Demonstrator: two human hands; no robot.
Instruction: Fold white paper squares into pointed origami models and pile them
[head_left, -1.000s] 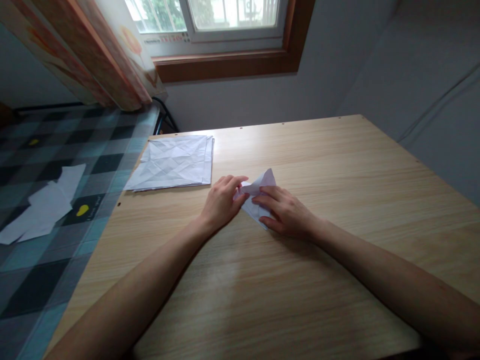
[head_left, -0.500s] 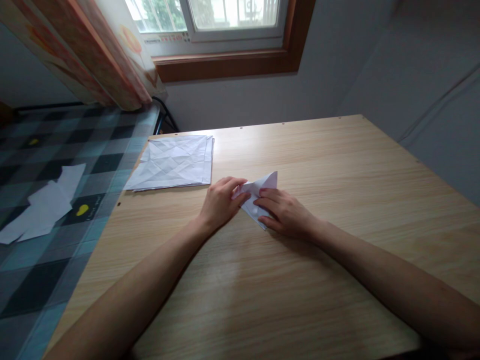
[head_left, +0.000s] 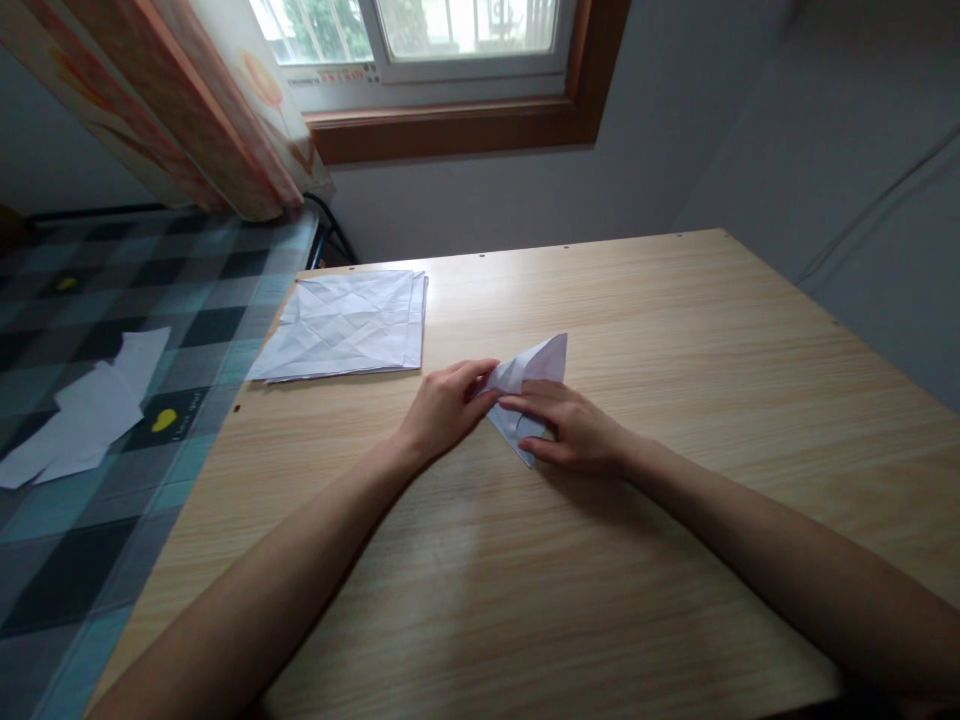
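Both hands, left [head_left: 444,408] and right [head_left: 571,432], pinch the folded paper [head_left: 534,366] between them.

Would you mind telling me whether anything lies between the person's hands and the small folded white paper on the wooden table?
Nothing visible does: the left hand and right hand both already touch the small folded white paper.

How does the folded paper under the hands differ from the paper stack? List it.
The folded paper is small and pointed; the stack is broad, square and flat. The left hand and right hand press the folded paper; the stack lies untouched. Both are white, creased, on the table.
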